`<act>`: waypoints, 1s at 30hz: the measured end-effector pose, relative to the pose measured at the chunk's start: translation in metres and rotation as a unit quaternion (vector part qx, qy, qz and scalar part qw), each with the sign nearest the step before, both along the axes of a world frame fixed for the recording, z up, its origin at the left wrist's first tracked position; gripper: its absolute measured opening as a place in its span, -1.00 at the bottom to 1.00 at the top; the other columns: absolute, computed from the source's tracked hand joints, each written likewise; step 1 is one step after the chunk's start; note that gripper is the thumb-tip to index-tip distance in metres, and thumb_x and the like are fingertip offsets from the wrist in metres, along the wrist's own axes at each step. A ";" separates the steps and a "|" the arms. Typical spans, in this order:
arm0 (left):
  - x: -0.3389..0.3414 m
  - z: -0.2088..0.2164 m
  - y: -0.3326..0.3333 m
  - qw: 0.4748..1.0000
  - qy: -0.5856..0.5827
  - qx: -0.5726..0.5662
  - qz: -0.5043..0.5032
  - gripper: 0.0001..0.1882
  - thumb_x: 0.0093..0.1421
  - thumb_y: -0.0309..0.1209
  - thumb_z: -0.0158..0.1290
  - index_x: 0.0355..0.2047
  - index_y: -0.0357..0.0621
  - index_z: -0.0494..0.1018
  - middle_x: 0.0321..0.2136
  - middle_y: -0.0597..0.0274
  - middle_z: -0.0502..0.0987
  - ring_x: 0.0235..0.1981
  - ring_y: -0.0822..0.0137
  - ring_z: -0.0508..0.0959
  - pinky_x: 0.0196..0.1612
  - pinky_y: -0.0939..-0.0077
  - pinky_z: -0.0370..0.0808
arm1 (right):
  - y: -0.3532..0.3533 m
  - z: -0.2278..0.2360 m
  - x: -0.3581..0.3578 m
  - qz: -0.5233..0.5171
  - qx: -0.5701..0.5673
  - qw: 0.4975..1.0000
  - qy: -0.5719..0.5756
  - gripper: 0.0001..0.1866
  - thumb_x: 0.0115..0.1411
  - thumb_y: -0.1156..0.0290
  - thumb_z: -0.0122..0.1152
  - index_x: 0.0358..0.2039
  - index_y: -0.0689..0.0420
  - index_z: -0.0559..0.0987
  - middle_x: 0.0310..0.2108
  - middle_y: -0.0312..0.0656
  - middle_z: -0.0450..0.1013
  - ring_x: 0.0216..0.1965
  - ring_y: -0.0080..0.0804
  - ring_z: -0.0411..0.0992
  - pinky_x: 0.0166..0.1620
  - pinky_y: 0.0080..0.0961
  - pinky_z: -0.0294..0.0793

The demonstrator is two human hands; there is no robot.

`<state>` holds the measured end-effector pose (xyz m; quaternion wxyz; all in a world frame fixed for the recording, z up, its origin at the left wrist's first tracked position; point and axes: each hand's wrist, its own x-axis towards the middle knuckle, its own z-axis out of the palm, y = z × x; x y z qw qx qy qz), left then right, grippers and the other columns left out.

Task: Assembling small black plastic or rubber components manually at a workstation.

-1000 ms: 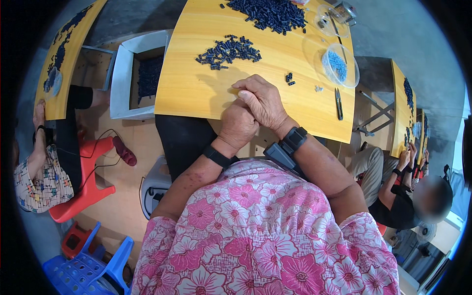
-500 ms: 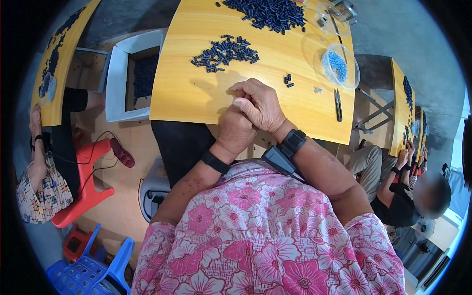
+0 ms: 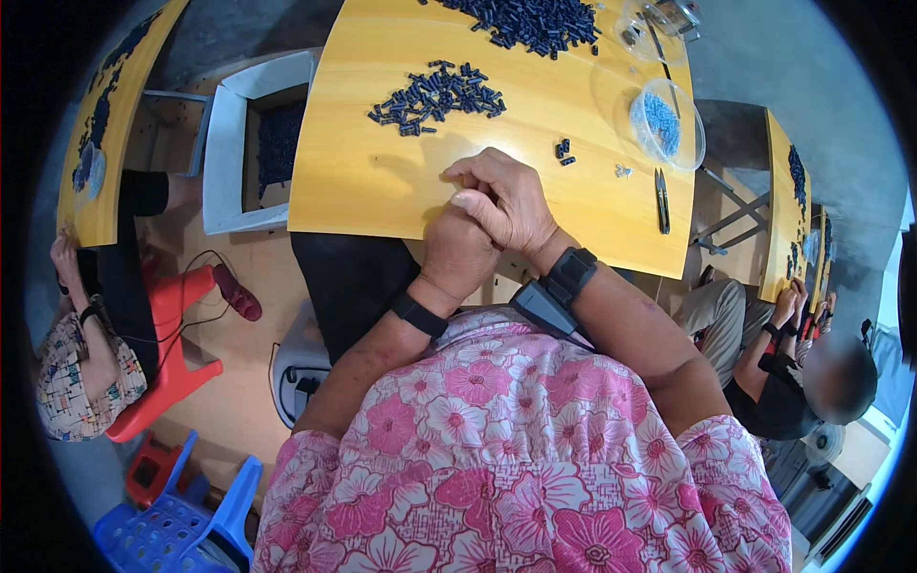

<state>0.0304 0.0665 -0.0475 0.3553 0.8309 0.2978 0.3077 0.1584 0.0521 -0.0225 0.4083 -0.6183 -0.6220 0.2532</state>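
My left hand [image 3: 457, 256] and my right hand [image 3: 511, 202] are pressed together over the near edge of the yellow table [image 3: 382, 201]. The right one lies on top, its fingers curled and its thumb across the left. Both are closed. The left fingers are mostly covered, and whatever may lie between the palms is hidden. Beyond them sits a pile of small dark cylindrical parts [image 3: 439, 98]. A few similar dark pieces [image 3: 564, 151] lie to the right, beside some tiny clear pieces [image 3: 623, 171]. Black thread snips [image 3: 662, 201] rest near the right edge.
A larger heap of dark parts [image 3: 535, 24] is at the back. Right of it, a clear tub of blue bits [image 3: 661, 124] stands near the edge. A white box [image 3: 229, 158] with dark parts adjoins the table's left side. Other people sit at tables on both sides.
My clasped hands keep their pose. The view has shifted slightly, and the person at the left has moved their arm a little.
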 end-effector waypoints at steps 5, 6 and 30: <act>-0.001 -0.001 0.004 0.998 0.008 0.058 -0.009 -0.82 0.03 -0.42 0.15 -0.31 -0.11 0.57 -0.41 0.15 0.57 -0.37 0.08 0.56 -0.34 0.25 0.50 | -0.001 0.000 0.002 -0.015 0.000 0.997 0.077 -0.64 0.20 0.15 0.09 -0.24 0.19 0.62 -0.46 -0.15 0.46 -0.36 -0.35 0.44 -0.23 -0.48 0.43; 0.000 0.004 0.006 0.997 0.015 0.070 -0.022 -0.86 0.03 -0.43 0.15 -0.35 -0.09 0.58 -0.43 0.16 0.57 -0.38 0.10 0.56 -0.32 0.26 0.49 | -0.001 -0.001 0.007 -0.015 0.006 0.989 0.146 -0.70 0.24 0.20 0.09 -0.30 0.15 0.65 -0.40 -0.11 0.51 -0.35 -0.37 0.47 -0.25 -0.49 0.44; 0.015 0.030 -0.029 0.942 -0.106 -0.320 -0.007 -0.80 0.25 -0.42 0.09 -0.18 -0.24 0.59 -0.36 0.33 0.61 -0.38 0.61 0.51 -0.36 0.71 0.46 | -0.111 0.013 0.037 -0.135 -0.051 0.907 0.396 -0.82 0.18 0.62 0.17 -0.20 0.29 0.60 -0.36 -0.27 0.55 -0.34 -0.58 0.50 -0.24 -0.64 0.52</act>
